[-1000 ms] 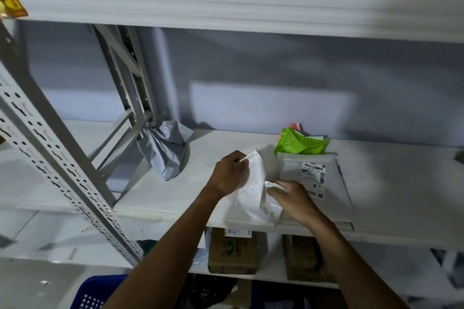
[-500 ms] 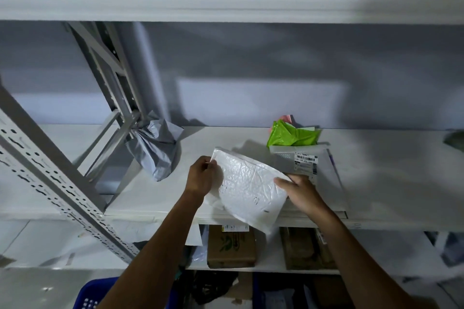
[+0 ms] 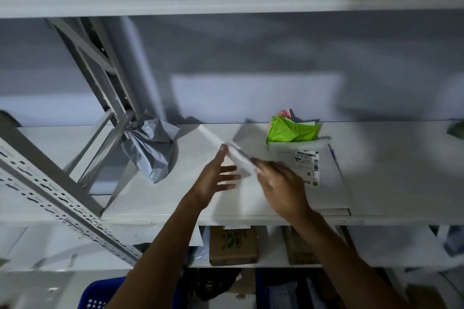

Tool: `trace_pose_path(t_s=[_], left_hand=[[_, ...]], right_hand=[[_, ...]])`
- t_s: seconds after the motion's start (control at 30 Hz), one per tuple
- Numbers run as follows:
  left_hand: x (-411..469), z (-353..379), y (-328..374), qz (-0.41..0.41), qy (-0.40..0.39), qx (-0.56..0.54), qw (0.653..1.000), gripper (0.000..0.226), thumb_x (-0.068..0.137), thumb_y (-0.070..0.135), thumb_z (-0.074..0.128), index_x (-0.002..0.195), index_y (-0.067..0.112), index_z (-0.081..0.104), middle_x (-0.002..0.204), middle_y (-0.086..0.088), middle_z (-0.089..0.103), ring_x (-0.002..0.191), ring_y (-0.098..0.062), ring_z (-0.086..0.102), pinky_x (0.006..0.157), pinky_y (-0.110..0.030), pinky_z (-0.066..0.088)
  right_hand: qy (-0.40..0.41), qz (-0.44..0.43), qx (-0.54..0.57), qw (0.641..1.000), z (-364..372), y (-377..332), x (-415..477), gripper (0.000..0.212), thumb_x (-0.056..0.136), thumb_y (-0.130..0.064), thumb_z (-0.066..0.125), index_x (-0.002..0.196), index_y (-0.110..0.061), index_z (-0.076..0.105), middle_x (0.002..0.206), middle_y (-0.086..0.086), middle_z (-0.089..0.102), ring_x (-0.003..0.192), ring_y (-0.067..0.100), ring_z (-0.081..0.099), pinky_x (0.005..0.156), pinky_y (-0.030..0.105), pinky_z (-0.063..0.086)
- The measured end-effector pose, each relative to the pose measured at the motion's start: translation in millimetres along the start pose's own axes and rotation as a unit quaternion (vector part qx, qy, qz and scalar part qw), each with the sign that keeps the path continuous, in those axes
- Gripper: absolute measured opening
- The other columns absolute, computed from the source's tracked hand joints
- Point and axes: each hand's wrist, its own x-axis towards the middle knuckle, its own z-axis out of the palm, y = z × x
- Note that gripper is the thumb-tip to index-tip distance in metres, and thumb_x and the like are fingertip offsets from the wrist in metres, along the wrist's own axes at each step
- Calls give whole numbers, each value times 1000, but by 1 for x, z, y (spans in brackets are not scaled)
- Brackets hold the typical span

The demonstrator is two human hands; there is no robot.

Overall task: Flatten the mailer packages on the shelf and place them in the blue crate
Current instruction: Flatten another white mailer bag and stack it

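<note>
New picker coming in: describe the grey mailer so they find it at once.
On the middle shelf, go left to the diagonal braces. The grey mailer leans against them. It alone is grey and bunched; the green mailer lies farther right.

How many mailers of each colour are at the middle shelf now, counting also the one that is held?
White: 2, the held mailer and the flat labelled mailer
Grey: 1, the crumpled grey mailer
Green: 1, the green mailer
Total: 4; the pink scrap behind the green is too hidden to judge.
</note>
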Motion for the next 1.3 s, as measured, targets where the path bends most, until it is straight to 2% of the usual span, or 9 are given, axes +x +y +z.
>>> trace_pose_path(t_s=[0.13, 0.27, 0.37, 0.43, 0.57, 0.73, 0.9, 1.17, 1.3], left_hand=[[6, 9, -18, -13, -104, -191, 976, 49, 97, 54, 56, 131, 19, 65, 135, -15, 61, 119, -33, 59, 112, -47, 37], [7, 3, -30, 2, -89, -267, 959, 41, 96, 24, 51, 130, 5, 61, 127, -25, 61, 112, -39, 61, 110, -49, 41], [9, -9, -36, 15, -52, -262, 964, 41, 94, 18, 47, 131, 4, 59, 123, -23, 66, 112, -38, 63, 102, -49, 49], [13, -14, -40, 6, 13, -224, 975, 36, 94, 17, 50, 127, 7, 61, 116, -17, 71, 105, -33, 66, 88, -45, 55], [23, -25, -57, -20, 50, -167, 984, 28, 95, 17, 58, 120, 5, 64, 121, -21, 70, 111, -37, 66, 102, -54, 49], [30, -28, -64, -22, 122, 79, 989, 31, 83, 34, 81, 94, 6, 75, 89, -9, 75, 80, -21, 69, 72, -32, 54], [43, -32, -66, -17, 152, 365, 919, 62, 75, 52, 79, 120, 14, 58, 112, -3, 70, 103, -25, 67, 87, -34, 54], [52, -31, -69, 27, 155, 533, 831, 101, 82, 49, 74, 153, 12, 13, 138, -17, 39, 122, -37, 51, 96, -47, 50], [61, -36, -71, 163, 102, 608, 771, 97, 83, 46, 73, 157, 19, 16, 162, -8, 21, 145, -28, 27, 113, -45, 35]], right_hand=[[-61, -60, -3, 996, 32, -25, -24, 43, 92, -31, 54, 134, -24, 62, 133, -4, 64, 114, 17, 60, 80, 31, 58], [-106, -57, 43, 992, 44, -29, -43, 60, 93, -51, 58, 144, -19, 54, 150, -2, 51, 138, 12, 45, 111, 31, 41], [-91, 27, 60, 994, 43, -22, -47, 63, 91, -53, 59, 142, -17, 52, 149, -1, 50, 138, 10, 42, 111, 28, 37], [-62, 103, 67, 991, 42, -14, -44, 61, 90, -55, 57, 136, -16, 54, 143, 1, 53, 130, 14, 46, 103, 27, 39], [-42, 273, 132, 952, 45, 0, -39, 60, 92, -50, 62, 141, -18, 46, 140, -2, 45, 125, 16, 48, 89, 27, 41], [-69, 217, 69, 971, 56, 17, -33, 65, 92, -28, 63, 150, -16, 39, 153, 7, 38, 137, 26, 39, 107, 43, 44], [-201, 174, 35, 963, 72, 27, -25, 63, 94, -36, 47, 154, -25, 34, 160, -1, 31, 145, 21, 29, 118, 40, 31], [-238, 123, 35, 963, 90, 34, -2, 50, 100, -22, 43, 150, -20, 43, 160, 1, 35, 147, 17, 28, 120, 36, 26], [-254, 87, -2, 963, 100, 41, 6, 44, 99, -24, 41, 138, -11, 56, 156, 8, 42, 146, 20, 32, 122, 38, 26]])
